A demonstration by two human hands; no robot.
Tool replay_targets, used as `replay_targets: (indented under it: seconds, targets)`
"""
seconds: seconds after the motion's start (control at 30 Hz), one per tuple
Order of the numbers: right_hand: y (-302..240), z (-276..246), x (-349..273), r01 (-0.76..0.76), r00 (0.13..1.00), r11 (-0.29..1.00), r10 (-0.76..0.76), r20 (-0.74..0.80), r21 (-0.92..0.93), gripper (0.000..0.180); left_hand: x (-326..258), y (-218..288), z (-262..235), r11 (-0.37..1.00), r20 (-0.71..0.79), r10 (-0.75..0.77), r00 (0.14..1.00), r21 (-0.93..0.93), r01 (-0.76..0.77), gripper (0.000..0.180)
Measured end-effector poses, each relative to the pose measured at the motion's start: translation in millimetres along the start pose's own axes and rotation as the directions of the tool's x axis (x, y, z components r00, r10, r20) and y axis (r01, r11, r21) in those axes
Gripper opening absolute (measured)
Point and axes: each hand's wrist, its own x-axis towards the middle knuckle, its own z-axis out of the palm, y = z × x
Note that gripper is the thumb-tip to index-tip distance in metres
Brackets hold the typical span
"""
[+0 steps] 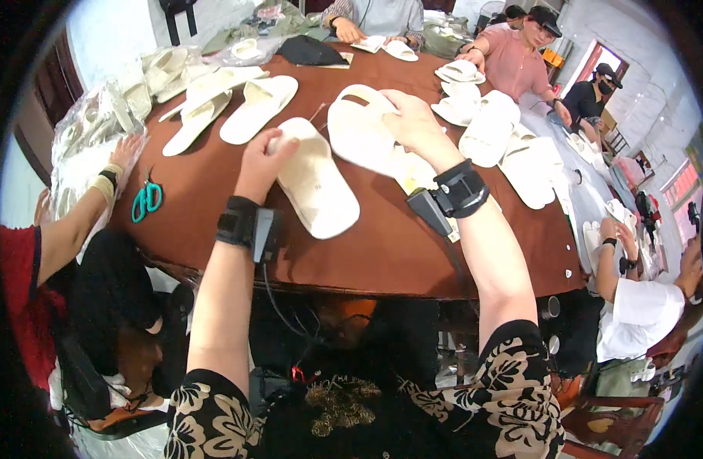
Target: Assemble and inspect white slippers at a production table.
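Observation:
My left hand (pixel 259 164) grips a cream slipper (pixel 321 183) by its upper edge, thumb laid on top, with the insole facing up. In my right hand (pixel 419 126) is a second cream slipper (pixel 355 134), held near its strap end beside the first one. Part of that slipper is hidden by my fingers. A small yellow and white piece (pixel 415 172) lies under my right wrist. Both of my wrists wear black bands with a small box on each.
On the brown tabletop (pixel 351 256), more slippers lie at left (pixel 259 109) and right (pixel 489 128). Teal-handled scissors (pixel 147 200) rest near the left edge, by a plastic bag of slippers (pixel 95 130) and another person's hand (pixel 124 153). A black cap (pixel 311 50) sits farther back. Other people work around.

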Motion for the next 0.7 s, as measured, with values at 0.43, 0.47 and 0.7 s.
replay_targets:
  seconds: [0.43, 0.47, 0.7]
  targets:
    - [16, -100, 51, 0.049, 0.848, 0.941, -0.216, -0.484, -0.335, 0.018, 4, -6, -3, 1.0, 0.027, -0.016, 1.0, -0.017, 0.017, 0.033]
    - [25, -121, 56, -0.006, 0.847, 0.936, -0.182, -0.5, -0.352, 0.02, 5, -9, -1, 0.999, 0.041, 0.025, 0.999, -0.042, -0.024, 0.033]
    - [83, -231, 25, 0.018, 0.511, 0.978, -0.187, -0.839, -0.208, 0.028, 5, -12, -3, 0.999, -0.078, 0.032, 0.996, -0.028, -0.034, 0.036]
